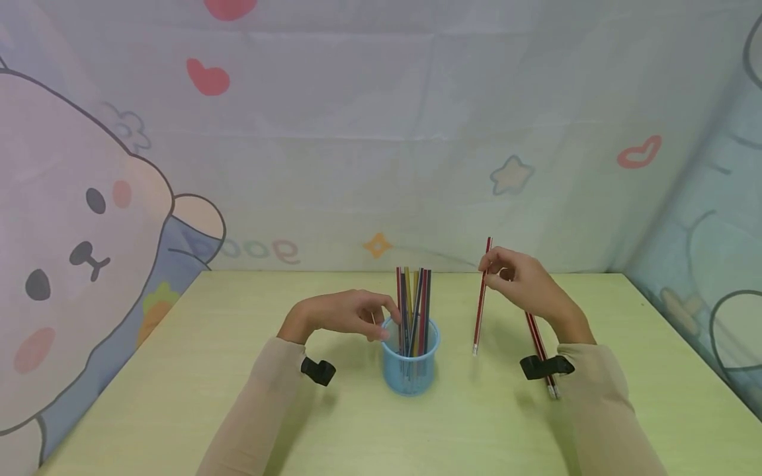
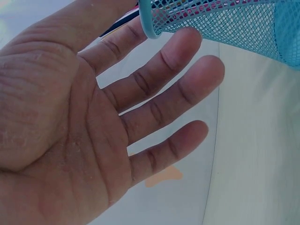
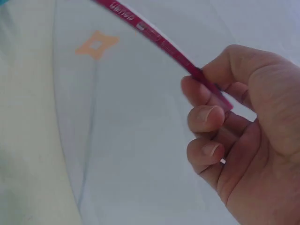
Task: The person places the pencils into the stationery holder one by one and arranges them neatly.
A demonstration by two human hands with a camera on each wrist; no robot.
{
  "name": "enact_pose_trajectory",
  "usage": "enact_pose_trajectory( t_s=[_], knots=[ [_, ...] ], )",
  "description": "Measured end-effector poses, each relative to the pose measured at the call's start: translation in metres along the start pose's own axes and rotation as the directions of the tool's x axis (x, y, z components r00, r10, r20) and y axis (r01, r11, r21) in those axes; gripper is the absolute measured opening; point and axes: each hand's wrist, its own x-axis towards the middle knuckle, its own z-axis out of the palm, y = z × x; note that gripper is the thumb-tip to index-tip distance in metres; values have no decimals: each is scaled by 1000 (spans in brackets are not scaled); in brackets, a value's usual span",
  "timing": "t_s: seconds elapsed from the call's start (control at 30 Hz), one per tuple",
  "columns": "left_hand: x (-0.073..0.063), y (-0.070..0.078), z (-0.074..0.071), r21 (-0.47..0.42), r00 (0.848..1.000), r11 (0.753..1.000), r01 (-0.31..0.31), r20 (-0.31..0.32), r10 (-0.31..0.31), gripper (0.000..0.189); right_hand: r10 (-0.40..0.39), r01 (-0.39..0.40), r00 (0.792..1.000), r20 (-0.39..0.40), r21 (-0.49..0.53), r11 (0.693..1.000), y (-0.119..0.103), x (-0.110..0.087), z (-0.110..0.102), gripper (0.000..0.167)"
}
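Observation:
A light-blue mesh pencil cup (image 1: 408,373) stands on the table with several red, dark and yellow pencils (image 1: 417,307) upright in it. At its left rim, my left hand (image 1: 345,312) holds the cup with thumb and index finger. The other fingers (image 2: 180,96) extend loosely beside the mesh in the left wrist view. Right of the cup, my right hand (image 1: 524,281) pinches a red striped pencil (image 1: 479,311) near its upper end, between thumb and fingertips. That pencil hangs almost vertical, its white eraser end lowest. White lettering shows along its side in the right wrist view.
More red striped pencils (image 1: 538,344) lie on the table (image 1: 238,396) beneath the right forearm, which partly hides them. A printed cloth backdrop (image 1: 333,132) hangs behind the table's far edge. Each wrist wears a black strap.

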Motion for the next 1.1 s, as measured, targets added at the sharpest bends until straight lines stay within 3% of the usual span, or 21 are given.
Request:
enact_pose_trajectory(
  t_s=[0.2, 0.43, 0.67, 1.1],
  knots=[
    [0, -1, 0, -9, 1000, 1000, 8, -1, -8, 29, -60, 63, 997, -57, 56, 996, -18, -1, -2, 7],
    [0, 0, 0, -21, 1000, 1000, 16, -6, -16, 31, -74, 86, 991, -110, 112, 990, -38, -1, 3, 10],
    [0, 0, 2, -33, 1000, 999, 27, -7, -27, 29, -169, 185, 968, -187, 69, 980, -45, 5, 18, 10],
    [0, 1, 1, -46, 1000, 999, 24, -10, -25, 29, -290, 289, 957, 13, -128, 949, -52, 14, 55, 8]
  ],
)
